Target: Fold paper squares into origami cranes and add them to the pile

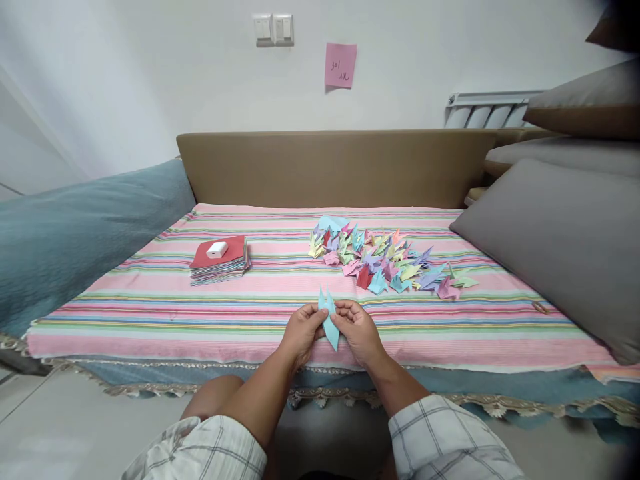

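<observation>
My left hand and my right hand pinch a light blue folded paper piece between them, just above the near edge of the striped sheet. The piece is long and pointed, with two tips sticking up and one pointing down. Both hands have their fingers closed on it. Farther back lies a pile of several folded paper cranes in many colours. To the left sits a stack of square coloured paper with a red sheet on top and a small white box resting on it.
The striped pink sheet covers a bed with a tan headboard. A teal blanket lies at the left, grey pillows at the right. My knees in checked shorts are below the bed's edge.
</observation>
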Motion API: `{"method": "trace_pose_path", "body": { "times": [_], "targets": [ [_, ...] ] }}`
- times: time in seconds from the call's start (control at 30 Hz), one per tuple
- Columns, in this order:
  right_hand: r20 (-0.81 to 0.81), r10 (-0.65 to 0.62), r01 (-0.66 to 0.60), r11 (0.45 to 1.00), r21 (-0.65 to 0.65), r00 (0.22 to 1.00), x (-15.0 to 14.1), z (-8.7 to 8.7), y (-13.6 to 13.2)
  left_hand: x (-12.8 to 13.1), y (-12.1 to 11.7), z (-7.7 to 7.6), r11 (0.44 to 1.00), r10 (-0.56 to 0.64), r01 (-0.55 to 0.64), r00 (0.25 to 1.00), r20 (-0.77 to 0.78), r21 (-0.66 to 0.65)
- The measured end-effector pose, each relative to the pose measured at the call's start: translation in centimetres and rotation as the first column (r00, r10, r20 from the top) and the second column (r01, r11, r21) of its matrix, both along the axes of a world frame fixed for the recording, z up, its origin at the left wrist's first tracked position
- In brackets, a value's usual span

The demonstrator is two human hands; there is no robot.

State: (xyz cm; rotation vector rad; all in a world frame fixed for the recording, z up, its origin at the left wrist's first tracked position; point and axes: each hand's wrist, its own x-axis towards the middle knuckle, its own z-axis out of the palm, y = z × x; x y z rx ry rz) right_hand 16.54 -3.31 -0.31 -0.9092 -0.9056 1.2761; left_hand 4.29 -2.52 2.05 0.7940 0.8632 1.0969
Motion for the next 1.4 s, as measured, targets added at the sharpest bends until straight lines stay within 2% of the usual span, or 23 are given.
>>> {"method": "trace_pose_path", "body": {
  "times": [0.1,0.2,0.3,0.43,0.77,0.97,1.2,1.4],
  "targets": [
    [-0.011,-0.028,0.028,1.000,0.000,1.000,0.01,-0.06,0.00,-0.09,0.03,-0.09,0.999,-0.029,0.029,1.000,0.004,0.022],
    [-0.003,-0.064,0.064,0.998,0.028,0.998,0.01,-0.17,0.03,0.01,0.01,-0.13,0.997,0.045,-0.046,0.999,0.021,0.059],
    [0.016,-0.039,0.039,0.998,0.052,0.999,0.01,-0.18,0.01,0.18,-0.04,-0.10,0.983,0.122,-0.120,0.993,-0.008,0.139],
    [0.030,-0.003,0.001,0.998,0.060,1.000,0.04,0.02,-0.10,0.27,-0.10,-0.07,0.975,0.133,-0.112,0.986,-0.098,0.194],
    [0.026,0.030,-0.032,0.996,0.087,0.999,0.20,-0.18,-0.26,0.14,-0.03,-0.31,0.979,0.137,-0.113,0.982,-0.132,0.171],
    [0.002,0.005,-0.005,0.999,0.055,1.000,0.15,-0.36,-0.16,0.19,0.02,-0.35,0.965,0.182,-0.152,0.975,-0.127,0.213],
    [-0.014,-0.031,0.031,0.999,0.036,0.999,0.04,-0.14,-0.03,0.23,0.12,-0.60,0.966,0.176,-0.153,0.979,-0.099,0.211],
    [-0.029,-0.024,0.025,0.999,0.033,0.999,-0.02,-0.10,-0.02,0.11,0.02,-0.27,0.991,0.085,-0.083,0.996,-0.014,0.105]
  ]
}}
